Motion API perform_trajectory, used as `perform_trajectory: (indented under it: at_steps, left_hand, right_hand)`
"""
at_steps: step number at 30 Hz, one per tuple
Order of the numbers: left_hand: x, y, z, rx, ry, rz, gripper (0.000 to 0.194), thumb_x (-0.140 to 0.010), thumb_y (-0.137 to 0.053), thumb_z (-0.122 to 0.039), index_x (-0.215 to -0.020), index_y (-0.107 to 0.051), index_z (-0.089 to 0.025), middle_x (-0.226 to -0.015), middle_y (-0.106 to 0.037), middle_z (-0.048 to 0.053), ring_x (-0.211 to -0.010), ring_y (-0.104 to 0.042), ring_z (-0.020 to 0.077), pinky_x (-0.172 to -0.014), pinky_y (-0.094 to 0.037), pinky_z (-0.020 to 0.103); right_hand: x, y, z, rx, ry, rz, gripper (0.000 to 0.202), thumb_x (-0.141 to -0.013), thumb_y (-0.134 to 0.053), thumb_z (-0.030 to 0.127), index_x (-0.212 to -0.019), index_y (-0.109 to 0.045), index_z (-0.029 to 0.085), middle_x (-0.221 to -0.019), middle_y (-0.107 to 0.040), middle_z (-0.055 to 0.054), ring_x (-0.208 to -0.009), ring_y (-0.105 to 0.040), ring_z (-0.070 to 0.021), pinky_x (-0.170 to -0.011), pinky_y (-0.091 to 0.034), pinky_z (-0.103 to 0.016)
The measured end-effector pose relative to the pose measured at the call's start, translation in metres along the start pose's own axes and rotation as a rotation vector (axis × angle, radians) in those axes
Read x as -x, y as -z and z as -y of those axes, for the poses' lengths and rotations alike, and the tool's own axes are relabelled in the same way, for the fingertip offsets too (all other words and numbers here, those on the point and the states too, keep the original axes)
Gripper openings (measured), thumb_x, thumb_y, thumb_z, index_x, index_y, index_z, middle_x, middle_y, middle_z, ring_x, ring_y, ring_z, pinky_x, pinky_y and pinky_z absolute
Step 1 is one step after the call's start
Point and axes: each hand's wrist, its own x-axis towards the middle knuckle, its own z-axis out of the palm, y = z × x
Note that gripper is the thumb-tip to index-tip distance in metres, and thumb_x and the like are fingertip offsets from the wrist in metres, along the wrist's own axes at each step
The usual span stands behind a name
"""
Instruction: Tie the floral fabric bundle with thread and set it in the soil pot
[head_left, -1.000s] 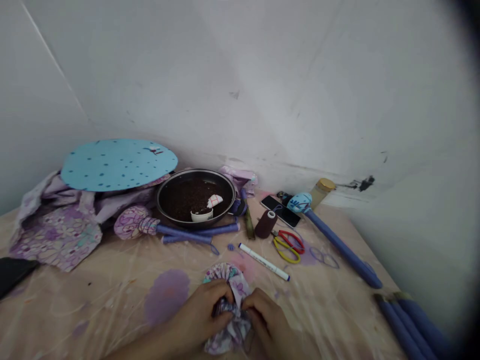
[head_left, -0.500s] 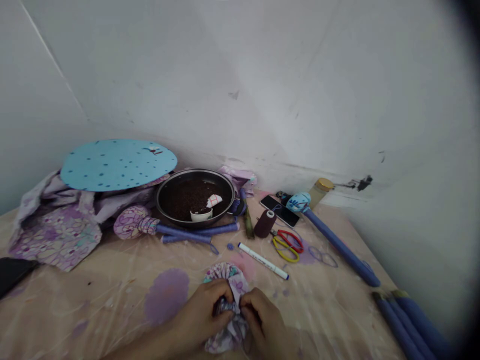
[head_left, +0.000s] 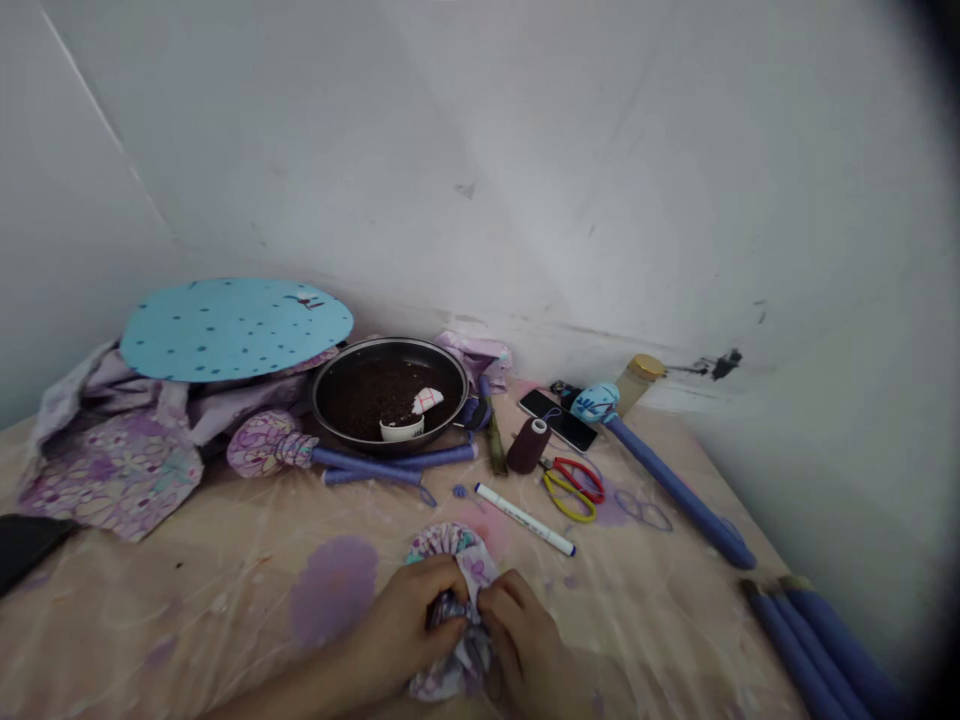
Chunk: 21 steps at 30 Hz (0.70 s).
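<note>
A gathered piece of floral cloth (head_left: 474,570), white with purple and teal print, lies bunched at the near middle of the table. My left hand (head_left: 420,610) is closed round its gathered middle, thumb and forefinger curled over the folds. On the other side, my right hand (head_left: 521,635) pinches the cloth's right edge, fingers bent inward. The cloth's rounded top spreads beyond my hands and its loose end hangs toward me; the spot between the fingertips is partly hidden. A white marker (head_left: 525,519) with blue ends lies just past my right hand.
Beyond are a dark pan (head_left: 352,400) holding brown grains and a small cup (head_left: 403,429), a maroon thread spool (head_left: 529,446), red-and-yellow snips (head_left: 574,487) and a phone (head_left: 559,420). Blue-wrapped sticks (head_left: 679,490) lie right; a blue dotted oval (head_left: 232,330) rests on cloth left. A wall stands behind.
My right hand's fingers have shifted slightly at the cloth's edge. My left hand keeps its hold, and the things on the table stay where they were.
</note>
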Motion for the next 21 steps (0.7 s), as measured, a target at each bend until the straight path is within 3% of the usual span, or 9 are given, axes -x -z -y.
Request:
perform_trajectory:
  at_steps: [5,13,21]
  left_hand:
    - [0.000,-0.001,-0.001,-0.006,0.016,-0.012,0.022,-0.065,-0.056,-0.001,-0.078,-0.059,-0.019,-0.080,-0.063,-0.002,-0.079,-0.058,0.0159,-0.074,-0.040,0.022]
    - [-0.002,-0.002,0.000,-0.025,0.046,-0.022,0.018,-0.066,-0.058,-0.004,-0.078,-0.060,-0.018,-0.080,-0.063,-0.001,-0.079,-0.058,0.0169,-0.072,-0.040,0.022]
    - [-0.003,-0.005,0.004,-0.030,0.048,-0.040,0.019,-0.064,-0.057,-0.005,-0.077,-0.059,-0.019,-0.079,-0.063,-0.002,-0.079,-0.057,0.0172,-0.072,-0.040,0.023]
  right_hand:
    - [0.000,0.000,0.000,-0.044,-0.065,-0.014,0.024,-0.092,-0.037,0.006,-0.095,-0.053,0.023,-0.091,-0.056,-0.002,-0.080,-0.060,-0.0149,-0.072,-0.044,-0.023]
    - [-0.002,-0.003,0.003,-0.094,-0.204,-0.047,0.021,-0.083,-0.044,0.004,-0.090,-0.050,0.022,-0.078,-0.057,0.001,-0.071,-0.059,-0.0155,-0.064,-0.044,-0.022]
    - [-0.005,0.008,0.002,0.021,-0.160,0.032,0.025,-0.079,-0.043,0.000,-0.087,-0.052,0.022,-0.082,-0.059,-0.001,-0.075,-0.060,-0.0175,-0.067,-0.042,-0.024]
